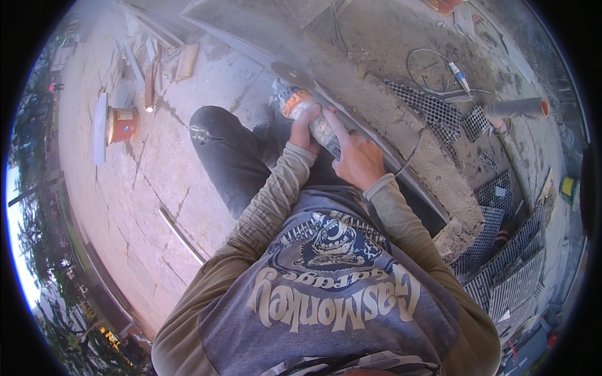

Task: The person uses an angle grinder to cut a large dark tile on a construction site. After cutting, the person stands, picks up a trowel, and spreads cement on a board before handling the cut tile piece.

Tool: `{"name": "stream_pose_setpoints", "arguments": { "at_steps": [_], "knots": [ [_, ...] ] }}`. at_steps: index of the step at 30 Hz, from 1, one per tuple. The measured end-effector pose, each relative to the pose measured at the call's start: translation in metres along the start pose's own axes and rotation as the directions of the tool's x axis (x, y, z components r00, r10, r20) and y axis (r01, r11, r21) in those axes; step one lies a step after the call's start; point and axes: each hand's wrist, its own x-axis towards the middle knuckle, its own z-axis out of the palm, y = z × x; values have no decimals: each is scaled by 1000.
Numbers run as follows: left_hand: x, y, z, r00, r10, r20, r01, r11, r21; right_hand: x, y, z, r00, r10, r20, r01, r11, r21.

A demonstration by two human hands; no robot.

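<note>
A dusty angle grinder [325, 134] with an orange band lies in both my hands. My left hand [303, 129] is wrapped round its body just behind the band. Further back, my right hand [360, 158] grips the rear, with the index finger stretched along the casing. The grinder's round disc [293, 74] is at the far end, over or against the edge of a long pale slab or strip [244, 49]; whether it touches is unclear. Dust hazes the air around the disc. A dark cord [414, 152] curves to the right of my right hand.
My bent knee [216, 122] is left of the grinder. A reddish bucket [122, 125] stands on the paving, with boards [149, 88] beyond. To the right are black grid panels [433, 109], a pipe [520, 108], a cable connector [459, 78] and a rough concrete ledge [448, 188].
</note>
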Motion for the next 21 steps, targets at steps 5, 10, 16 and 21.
{"name": "stream_pose_setpoints", "arguments": {
  "at_steps": [5, 10, 16, 21],
  "knots": [
    [9, 0, -7, 1000, 7, -2, -7, 1000, -10, 5, -1, 3, 1000, 5, 3, -5, 1000, -15],
    [2, -2, 0, 999, 6, -39, -7, 1000, -6, 1, 1, 3, 1000, 3, -14, -2, 1000, 23],
    [-10, -11, 0, 1000, 14, 23, -13, 998, -55, -14, 1, 1, 999, -3, -41, 4, 1000, 9],
    [-10, -6, 9, 1000, 23, -7, -24, 997, -71, -18, -2, 1, 985, -38, -167, 44, 999, 31]
  ]
}}
